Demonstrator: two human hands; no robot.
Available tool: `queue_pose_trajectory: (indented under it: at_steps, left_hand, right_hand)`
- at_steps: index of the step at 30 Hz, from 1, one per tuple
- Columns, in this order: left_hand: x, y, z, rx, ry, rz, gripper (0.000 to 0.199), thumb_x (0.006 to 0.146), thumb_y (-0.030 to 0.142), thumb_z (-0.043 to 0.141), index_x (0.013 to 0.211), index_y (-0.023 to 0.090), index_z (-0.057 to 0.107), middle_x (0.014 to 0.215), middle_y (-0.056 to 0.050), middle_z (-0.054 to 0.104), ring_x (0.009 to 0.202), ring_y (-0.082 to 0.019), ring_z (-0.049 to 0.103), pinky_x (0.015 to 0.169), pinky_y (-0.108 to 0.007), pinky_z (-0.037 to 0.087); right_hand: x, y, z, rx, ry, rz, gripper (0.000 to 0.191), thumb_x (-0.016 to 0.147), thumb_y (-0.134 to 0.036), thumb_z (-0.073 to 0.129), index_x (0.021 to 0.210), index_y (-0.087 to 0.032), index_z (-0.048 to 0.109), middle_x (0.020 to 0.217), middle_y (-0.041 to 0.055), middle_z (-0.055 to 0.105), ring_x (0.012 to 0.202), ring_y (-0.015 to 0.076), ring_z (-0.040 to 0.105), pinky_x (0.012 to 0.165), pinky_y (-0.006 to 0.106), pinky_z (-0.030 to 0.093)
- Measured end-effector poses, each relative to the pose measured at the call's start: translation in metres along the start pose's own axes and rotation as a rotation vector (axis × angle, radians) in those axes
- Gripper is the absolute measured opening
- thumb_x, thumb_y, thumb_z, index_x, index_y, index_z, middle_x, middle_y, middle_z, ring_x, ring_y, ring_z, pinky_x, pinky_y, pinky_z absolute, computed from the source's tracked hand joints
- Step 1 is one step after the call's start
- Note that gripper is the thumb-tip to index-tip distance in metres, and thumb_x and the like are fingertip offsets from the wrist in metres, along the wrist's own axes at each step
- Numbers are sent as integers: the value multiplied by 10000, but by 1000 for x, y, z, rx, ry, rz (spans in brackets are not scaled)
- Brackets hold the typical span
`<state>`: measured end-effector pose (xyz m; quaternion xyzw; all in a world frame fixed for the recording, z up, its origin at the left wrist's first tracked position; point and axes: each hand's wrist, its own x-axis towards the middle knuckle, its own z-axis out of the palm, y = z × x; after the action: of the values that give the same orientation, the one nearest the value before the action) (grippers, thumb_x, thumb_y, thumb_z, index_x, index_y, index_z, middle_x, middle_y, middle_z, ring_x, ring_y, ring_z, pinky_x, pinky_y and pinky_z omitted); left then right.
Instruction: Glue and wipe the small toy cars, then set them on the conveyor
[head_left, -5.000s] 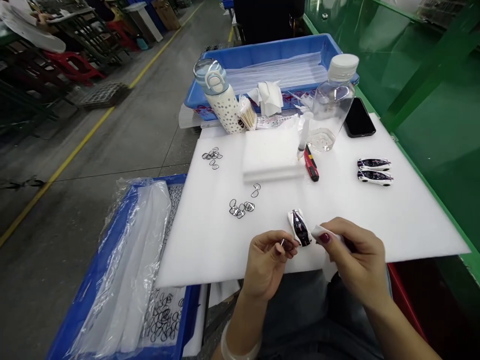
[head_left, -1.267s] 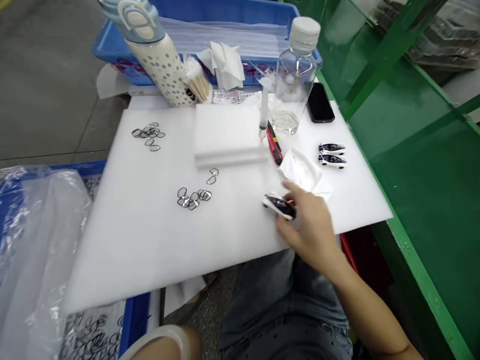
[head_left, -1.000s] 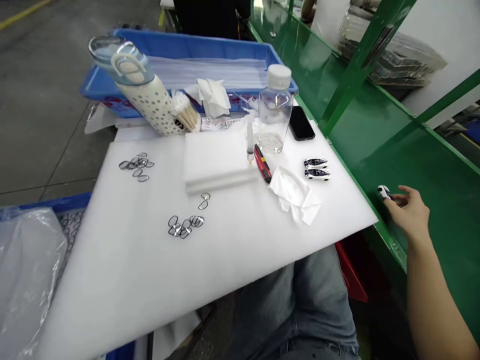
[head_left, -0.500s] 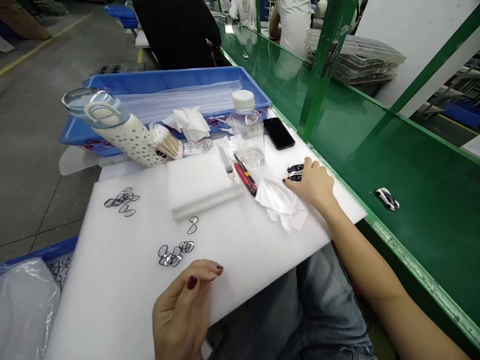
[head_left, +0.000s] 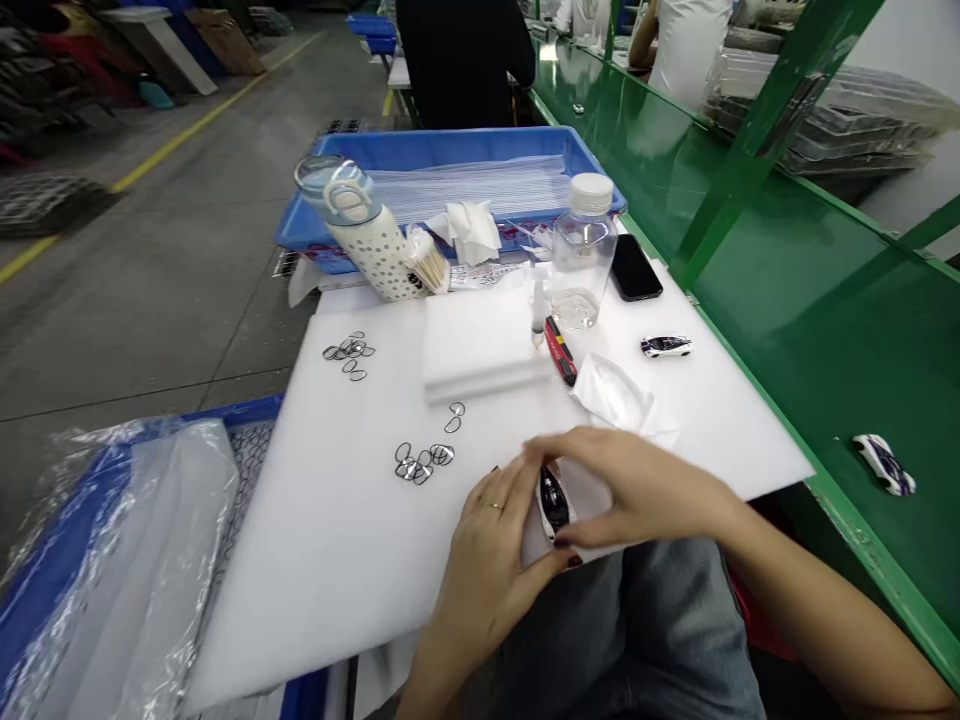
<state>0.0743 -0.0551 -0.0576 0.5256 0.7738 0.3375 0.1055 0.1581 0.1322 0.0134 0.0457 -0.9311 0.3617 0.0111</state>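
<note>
Near the front edge of the white foam sheet, a small white toy car point(head_left: 553, 502) with a dark top is between my two hands. My right hand point(head_left: 645, 485) grips it with thumb and fingers curved around it. From the other side my left hand point(head_left: 487, 560) closes on the car too, its fingertips meeting those of the right. The fingers hide both ends of the car. A second toy car point(head_left: 666, 346) lies on the foam beyond my right hand. Thin black-edged rings point(head_left: 424, 463) lie in a loose group left of my hands, with another pile point(head_left: 349, 347) farther back.
A foam block point(head_left: 480, 340), a syringe point(head_left: 538, 312), a red utility knife point(head_left: 561, 350), a crumpled tissue point(head_left: 615, 392), a clear bottle point(head_left: 583, 255), a phone point(head_left: 635, 268) and a dotted tumbler point(head_left: 379, 250) stand or lie around. A green conveyor point(head_left: 810, 330) carrying another car point(head_left: 885, 464) runs along the right.
My right hand has brought one toy car from the right side of the foam to the front, where my left hand has closed on it too. The view has turned left.
</note>
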Motion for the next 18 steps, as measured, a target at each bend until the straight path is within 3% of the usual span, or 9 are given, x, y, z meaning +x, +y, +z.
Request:
queue_pose_trajectory:
  at_steps: [3,5,9,12,15,18]
  left_hand:
    - [0,1,-1,-3,24,2,712,855,291,723,1465,294,356,1420,-99,512,1264,-332,514,1071,-540,433]
    - [0,2,-2,-12,50,-8,639,839,251,728,1409,294,442,1410,-85,521,1247,-322,524,1048,-512,457]
    - [2,6,-2,-60,78,-45,667,764,178,791,1358,292,508,1378,-69,537,1220,-301,541,1001,-472,495]
    - [4,7,-2,-88,98,-47,652,714,159,834,1292,284,560,1323,-65,572,1172,-296,569,967,-478,511]
    - [6,9,-1,-110,141,-60,590,675,148,856,1200,283,622,1275,-58,602,1121,-299,594,933,-491,522]
    - [10,11,-1,-147,181,-83,548,660,146,865,1152,277,662,1223,-45,629,1080,-290,612,923,-492,520]
  right_hand:
    - [29,13,-19,79,405,194,434,877,-384,621,1272,-231,527,1016,55,718,906,194,675,799,344,516]
    - [53,21,-28,44,547,243,353,890,-349,594,1211,-213,537,1035,66,712,899,192,668,783,334,497]
    - [89,25,-32,-199,335,311,197,967,-323,450,1053,-187,564,919,79,712,814,227,640,708,329,425]
    - [96,24,-34,-348,294,348,220,991,-306,361,1020,-195,549,753,54,660,707,236,592,644,316,366]
    - [91,23,-39,-214,297,296,212,997,-301,340,1000,-214,534,699,14,617,680,204,576,655,309,380]
    - [79,16,-38,67,385,205,135,961,-268,394,981,-228,521,783,4,630,740,168,598,707,310,432]
